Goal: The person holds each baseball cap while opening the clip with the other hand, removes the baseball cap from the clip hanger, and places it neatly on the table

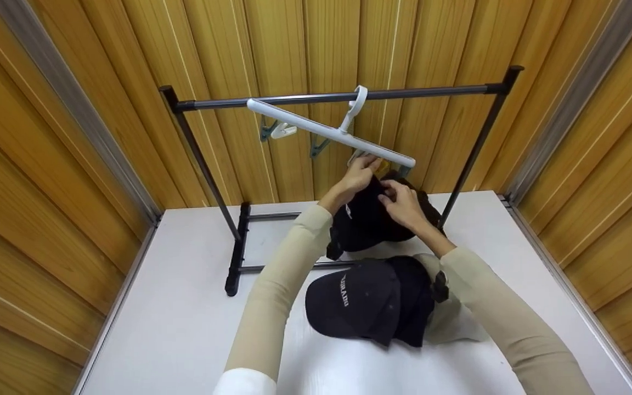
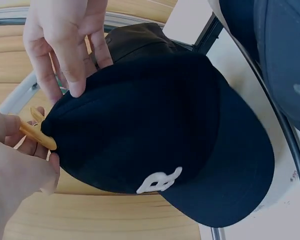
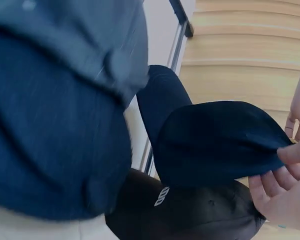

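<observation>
Beneath the left hand (image 1: 357,174) and right hand (image 1: 402,206) hangs a dark cap (image 1: 368,222).

Pale beige sleeves (image 1: 280,285); white cloth (image 1: 246,382) edging the left; seemingly black wrist devices (image 1: 440,286).

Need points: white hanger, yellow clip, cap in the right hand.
White hanger (image 1: 297,120): head view, on its long bar.
Yellow clip (image 2: 38,134): left wrist view, on its body.
Cap (image 2: 140,117): left wrist view, on its crown.
</observation>
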### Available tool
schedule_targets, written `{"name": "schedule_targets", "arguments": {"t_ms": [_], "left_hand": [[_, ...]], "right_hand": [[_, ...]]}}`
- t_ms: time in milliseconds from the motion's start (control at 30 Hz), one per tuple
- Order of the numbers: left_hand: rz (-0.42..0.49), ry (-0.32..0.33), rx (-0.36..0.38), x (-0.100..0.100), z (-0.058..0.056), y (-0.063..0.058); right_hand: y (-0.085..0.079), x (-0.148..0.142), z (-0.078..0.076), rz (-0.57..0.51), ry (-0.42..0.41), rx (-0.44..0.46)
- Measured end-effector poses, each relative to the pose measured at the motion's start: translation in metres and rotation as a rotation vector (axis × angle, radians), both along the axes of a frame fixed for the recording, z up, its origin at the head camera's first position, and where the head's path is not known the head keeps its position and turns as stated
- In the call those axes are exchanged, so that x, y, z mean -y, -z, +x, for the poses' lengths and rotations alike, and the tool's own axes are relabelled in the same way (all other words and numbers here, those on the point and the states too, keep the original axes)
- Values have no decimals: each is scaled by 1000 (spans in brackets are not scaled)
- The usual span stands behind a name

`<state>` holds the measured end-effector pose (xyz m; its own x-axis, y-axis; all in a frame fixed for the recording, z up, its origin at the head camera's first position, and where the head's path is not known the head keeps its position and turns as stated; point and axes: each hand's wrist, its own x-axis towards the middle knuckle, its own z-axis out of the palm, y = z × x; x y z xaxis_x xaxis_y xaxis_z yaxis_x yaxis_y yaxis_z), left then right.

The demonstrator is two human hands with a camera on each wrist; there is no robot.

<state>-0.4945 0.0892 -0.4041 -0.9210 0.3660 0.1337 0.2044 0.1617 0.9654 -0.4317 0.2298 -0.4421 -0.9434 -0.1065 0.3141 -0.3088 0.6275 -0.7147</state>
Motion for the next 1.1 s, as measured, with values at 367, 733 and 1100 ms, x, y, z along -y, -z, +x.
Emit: {"name": "schedule_targets", "arguments": {"t_ms": [367, 733, 1100], "left_hand": [[81, -77, 45, 14, -1, 4], [138, -152, 67, 27, 2, 0], [168, -102, 123, 35, 0, 2]], "right_hand": [[1, 13, 1, -154, -70, 167], [-9, 30, 4, -142, -81, 278], [-6, 40, 15, -179, -62, 288]]}}
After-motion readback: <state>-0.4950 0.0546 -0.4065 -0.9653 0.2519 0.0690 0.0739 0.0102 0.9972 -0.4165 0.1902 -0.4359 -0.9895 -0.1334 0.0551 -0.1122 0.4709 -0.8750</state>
